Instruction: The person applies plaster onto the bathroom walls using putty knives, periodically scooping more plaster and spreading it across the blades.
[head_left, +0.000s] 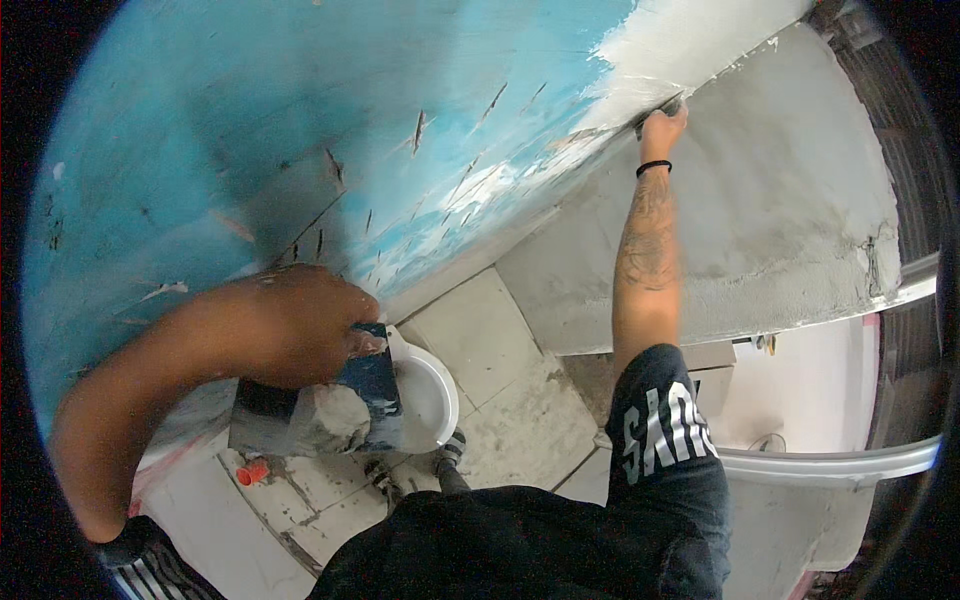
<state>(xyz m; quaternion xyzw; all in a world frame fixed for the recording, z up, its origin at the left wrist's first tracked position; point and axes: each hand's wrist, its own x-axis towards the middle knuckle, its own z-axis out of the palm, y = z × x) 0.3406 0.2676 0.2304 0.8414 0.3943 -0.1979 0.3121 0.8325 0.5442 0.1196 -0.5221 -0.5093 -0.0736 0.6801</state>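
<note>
My left hand (pixel 322 318) grips a dark flat board (pixel 372 385) with a lump of grey compound (pixel 340 418) on it, held low beside the scarred blue wall (pixel 200 150). My right hand (pixel 662 130) is raised to the top right, closed on a dark tool (pixel 648 114), partly hidden by the fingers, pressed into the corner where the wall meets a grey plastered surface (pixel 760 190). White compound (pixel 660 50) covers the wall along that corner. A white bucket (pixel 445 385) sits behind and below the board, partly covered by it.
Pale floor tiles (pixel 480 330) with dark smears lie below, where my feet (pixel 450 462) show. A small red-orange pipe fitting (pixel 250 472) is at lower left. A silver rail (pixel 820 463) runs at lower right, with a white surface (pixel 800 390) beyond it.
</note>
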